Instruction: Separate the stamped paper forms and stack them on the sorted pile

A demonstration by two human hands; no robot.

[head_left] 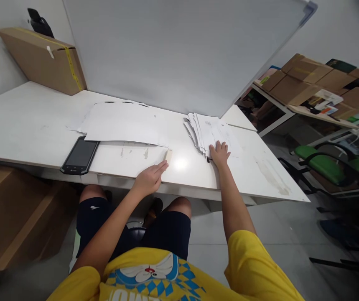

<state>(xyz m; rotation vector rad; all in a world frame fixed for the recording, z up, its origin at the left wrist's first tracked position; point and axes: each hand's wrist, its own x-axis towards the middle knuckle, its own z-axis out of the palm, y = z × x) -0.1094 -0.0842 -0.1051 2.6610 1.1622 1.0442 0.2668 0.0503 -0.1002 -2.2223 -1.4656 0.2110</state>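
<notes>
My left hand (149, 179) lies flat on the near edge of the white table (25, 121), its fingertips touching a small pale rectangular block (168, 156). My right hand (219, 153) rests with fingers spread on the near end of a fanned stack of white printed papers (210, 130). Neither hand grips anything. A wide spread of white sheets (123, 123) lies left of centre, just beyond my left hand.
A black phone (80, 155) lies near the table's front edge at left. A taped cardboard box (43, 59) stands at the back left. A large whiteboard (179, 50) leans behind the table. Green chairs (326, 164) and shelves with boxes (307, 79) are at right.
</notes>
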